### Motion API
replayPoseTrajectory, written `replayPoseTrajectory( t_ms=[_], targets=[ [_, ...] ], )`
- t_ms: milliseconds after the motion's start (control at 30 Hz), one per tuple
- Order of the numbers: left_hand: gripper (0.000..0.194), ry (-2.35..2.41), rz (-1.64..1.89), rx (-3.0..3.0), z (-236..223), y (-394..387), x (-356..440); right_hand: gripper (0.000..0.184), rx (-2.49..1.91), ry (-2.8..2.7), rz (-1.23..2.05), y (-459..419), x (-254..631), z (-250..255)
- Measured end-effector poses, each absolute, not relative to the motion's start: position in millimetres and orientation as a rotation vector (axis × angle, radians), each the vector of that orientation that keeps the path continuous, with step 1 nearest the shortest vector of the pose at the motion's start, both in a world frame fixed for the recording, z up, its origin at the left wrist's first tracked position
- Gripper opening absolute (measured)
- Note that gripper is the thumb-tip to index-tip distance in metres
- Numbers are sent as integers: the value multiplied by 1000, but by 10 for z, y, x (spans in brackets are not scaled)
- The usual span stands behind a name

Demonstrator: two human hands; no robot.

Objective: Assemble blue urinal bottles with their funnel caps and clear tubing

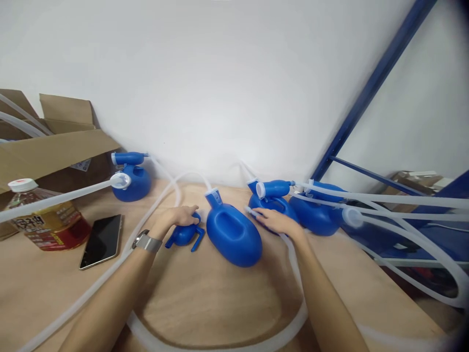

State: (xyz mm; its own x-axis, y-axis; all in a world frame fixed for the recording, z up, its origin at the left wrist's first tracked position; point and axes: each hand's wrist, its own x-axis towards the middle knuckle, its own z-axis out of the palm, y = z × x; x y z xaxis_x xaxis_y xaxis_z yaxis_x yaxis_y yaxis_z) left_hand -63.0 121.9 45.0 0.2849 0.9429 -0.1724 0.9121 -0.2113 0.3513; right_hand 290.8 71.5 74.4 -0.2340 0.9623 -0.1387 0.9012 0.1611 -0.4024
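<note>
My left hand (180, 216), with a watch on its wrist, is closed over the top of a small blue urinal funnel (185, 235) with two bent prongs, on the wooden table. To its right lies a large blue urinal bottle (236, 237) on its side, its neck pointing to the wall and a white tube behind it. My right hand (275, 221) pinches a small white tube end (251, 211) at its fingertips, right of that bottle. From under this hand a white hose (293, 259) curves down toward the front of the table.
More blue urinal bottles with tubes stand at right (315, 215) and back left (134, 183). On the left are a phone (102, 242), a drink bottle (51, 220) and an open cardboard box (54, 151). Loose hoses cross the table. Blue shelving (370, 88) rises at right.
</note>
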Motion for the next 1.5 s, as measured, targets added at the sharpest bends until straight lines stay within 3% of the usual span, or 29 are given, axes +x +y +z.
replayPoseTrajectory(
  t_ms=[233, 367, 600, 867, 1067, 1167, 1300, 1367, 1500],
  targets=[
    [83, 1786, -35, 2323, 222, 1048, -260, 54, -1491, -2082, 528, 282, 2731, 1319],
    [61, 1785, -20, 2413, 180, 1038, -187, 49, -1225, -2150, 657, 162, 2371, 1242],
    [25, 1711, 26, 2474, 197, 1136, -283, 45, -1139, -2432, 994, 195, 2031, 988],
    [18, 1692, 155, 2412, 225, 1180, -336, 40, -1413, -2507, 398, 282, 2169, 903],
    [13, 1617, 344, 2314, 537, 1178, -505, 44, -1556, -2410, 255, 390, 2172, 791],
    [24, 1579, 445, 2274, 856, 1112, -684, 48, -1517, -2408, 215, 360, 2125, 788],
    [31, 1370, 521, 2283, 1307, 816, -727, 72, -1267, -2258, 402, 237, 2008, 853],
    [26, 1193, 551, 2417, 1444, 598, -580, 80, -1095, -2144, 592, 163, 1919, 892],
    [5, 1043, 693, 2529, 1475, 205, -153, 66, -951, -1882, 733, 61, 1796, 953]
  ],
)
